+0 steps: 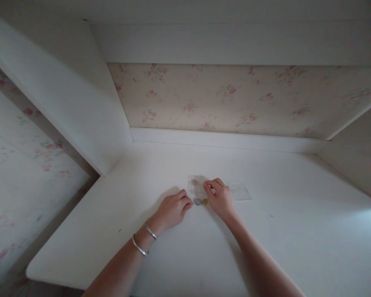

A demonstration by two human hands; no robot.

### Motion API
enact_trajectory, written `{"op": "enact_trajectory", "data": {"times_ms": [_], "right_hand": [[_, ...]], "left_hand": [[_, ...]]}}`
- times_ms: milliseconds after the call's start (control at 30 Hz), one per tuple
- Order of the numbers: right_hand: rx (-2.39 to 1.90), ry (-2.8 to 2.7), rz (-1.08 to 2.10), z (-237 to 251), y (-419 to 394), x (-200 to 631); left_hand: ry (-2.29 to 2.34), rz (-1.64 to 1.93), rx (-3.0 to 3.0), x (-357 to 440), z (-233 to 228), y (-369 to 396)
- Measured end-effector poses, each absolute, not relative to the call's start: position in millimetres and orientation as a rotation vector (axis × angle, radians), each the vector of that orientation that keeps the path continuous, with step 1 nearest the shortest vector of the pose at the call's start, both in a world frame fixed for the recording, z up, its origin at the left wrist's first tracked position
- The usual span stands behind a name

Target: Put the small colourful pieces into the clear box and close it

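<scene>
1. The left hand [172,209] is on the white surface [179,264], its fingers curled and their tips just beside a silver disc [198,202]; I cannot tell whether they hold anything.
2. The right hand [221,199] has thumb and forefinger closed together, seemingly pinching the right side of a clear packet [198,188].
3. A gold disc [205,201] lies next to the silver disc, nearer the wearer than the packet. Another clear packet [241,192] lies right of the right hand.
4. The 2 discs look easy to knock: a careless brush of either hand could scatter them.
5. Thin, nearly colourless film on white could make its edge easy to miss, and a loose pinch could slip.
6. White panels [62,86] enclose the surface; floral wallpaper [210,99] covers the wall behind. Light is dim.
</scene>
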State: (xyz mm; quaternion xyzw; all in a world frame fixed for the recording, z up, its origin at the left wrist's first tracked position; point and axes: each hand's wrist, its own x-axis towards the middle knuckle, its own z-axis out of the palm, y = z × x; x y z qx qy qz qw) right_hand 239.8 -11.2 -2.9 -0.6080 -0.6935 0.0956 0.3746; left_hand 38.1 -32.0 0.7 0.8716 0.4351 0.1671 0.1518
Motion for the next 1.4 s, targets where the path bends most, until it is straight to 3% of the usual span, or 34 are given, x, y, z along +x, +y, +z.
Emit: {"op": "enact_trajectory", "data": {"times_ms": [367, 767, 1400], "right_hand": [[-1.482, -2.033, 0.222, -2, -53, 245], [-1.437, -2.188, 0.162, 6, -64, 237], [-1.465, -2.588, -0.106, 16, -57, 196]], "left_hand": [[1.312, 0.947, 2.203, 48, 10, 3], [1.353, 0.788, 2.358, 72, 14, 40], [1.322, 0.964, 1.969, 28, 5, -17]]}}
